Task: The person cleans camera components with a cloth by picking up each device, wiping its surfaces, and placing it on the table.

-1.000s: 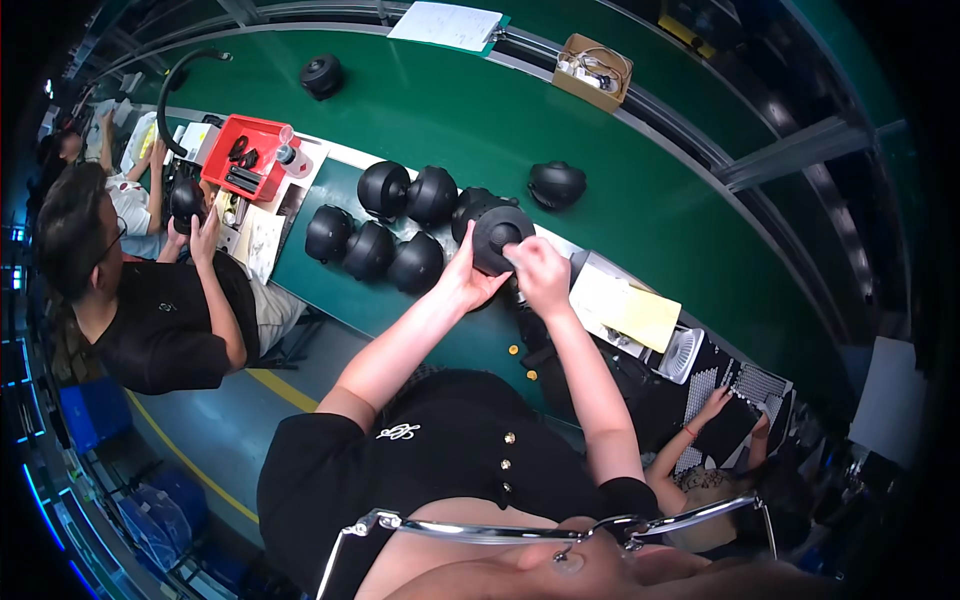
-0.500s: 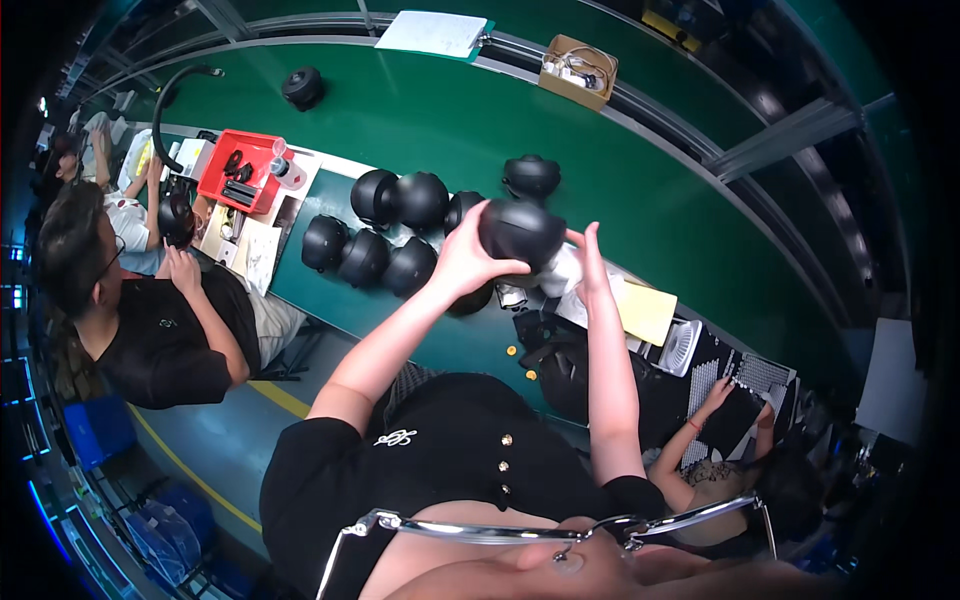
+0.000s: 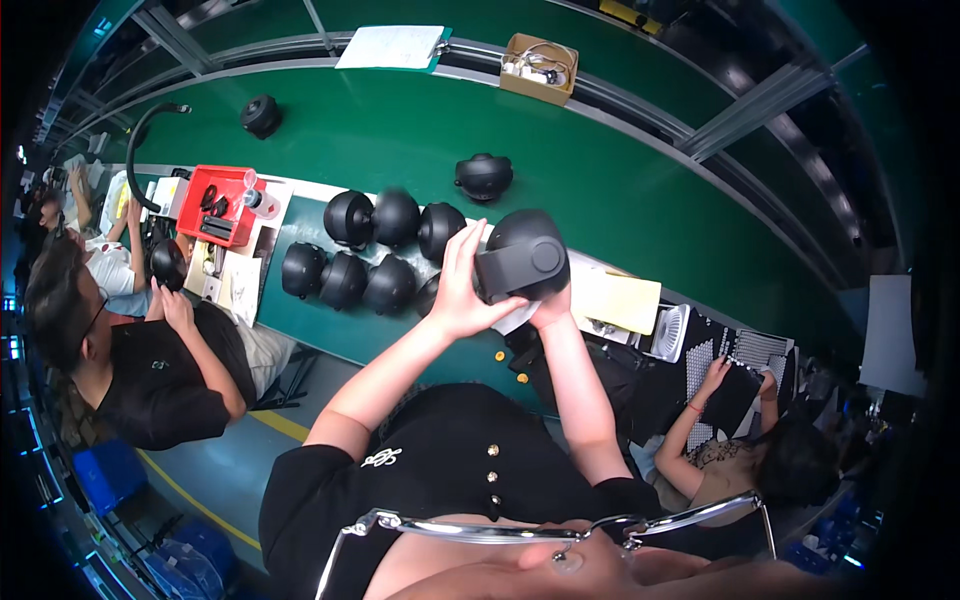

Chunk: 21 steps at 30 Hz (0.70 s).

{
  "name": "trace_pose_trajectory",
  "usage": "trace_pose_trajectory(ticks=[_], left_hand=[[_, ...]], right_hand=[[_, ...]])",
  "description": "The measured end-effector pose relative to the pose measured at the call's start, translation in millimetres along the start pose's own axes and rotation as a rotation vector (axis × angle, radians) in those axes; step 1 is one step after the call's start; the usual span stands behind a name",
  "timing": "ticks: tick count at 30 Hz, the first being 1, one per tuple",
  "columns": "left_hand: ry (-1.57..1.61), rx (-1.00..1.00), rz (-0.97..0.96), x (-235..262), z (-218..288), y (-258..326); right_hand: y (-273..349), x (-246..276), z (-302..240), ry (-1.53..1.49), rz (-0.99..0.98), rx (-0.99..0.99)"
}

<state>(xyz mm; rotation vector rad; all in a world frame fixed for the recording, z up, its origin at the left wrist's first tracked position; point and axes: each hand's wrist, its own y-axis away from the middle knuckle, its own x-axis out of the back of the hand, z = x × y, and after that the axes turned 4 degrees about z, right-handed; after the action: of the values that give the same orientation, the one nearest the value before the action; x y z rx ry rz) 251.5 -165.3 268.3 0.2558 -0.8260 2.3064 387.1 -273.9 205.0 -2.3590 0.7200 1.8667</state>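
Fingers (image 3: 461, 252) on the left hand (image 3: 466, 297) are curled snug round this black domed gadget (image 3: 520, 232), right hand (image 3: 553, 307) cupping it too, way off right of the red bin (image 3: 210, 238); more black units (image 3: 390, 285) sit on the counter (image 3: 312, 326) nearer that bin.

I can read no words or numbers here: my black shirt (image 3: 430, 490) bears a white looping emblem (image 3: 381, 458), and the clipboard's sheet (image 3: 390, 46) is illegible.

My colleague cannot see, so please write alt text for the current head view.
A left hand and right hand hold a rounded black device over a green workbench, near similar devices. A co-worker sits near a red tray.
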Motion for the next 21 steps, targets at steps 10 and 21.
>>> trace_pose_trajectory(ticks=[10,21], left_hand=[[0.105,-0.23,0.067,4.2,-5.3,-4.5],[-0.066,-0.037,0.097,0.6,-33.2,-3.5]], right_hand=[[12.5,-23.0,-16.9,0.4,0.041,0.129],[10.8,-44.0,-17.9,1.17,0.438,0.949]])
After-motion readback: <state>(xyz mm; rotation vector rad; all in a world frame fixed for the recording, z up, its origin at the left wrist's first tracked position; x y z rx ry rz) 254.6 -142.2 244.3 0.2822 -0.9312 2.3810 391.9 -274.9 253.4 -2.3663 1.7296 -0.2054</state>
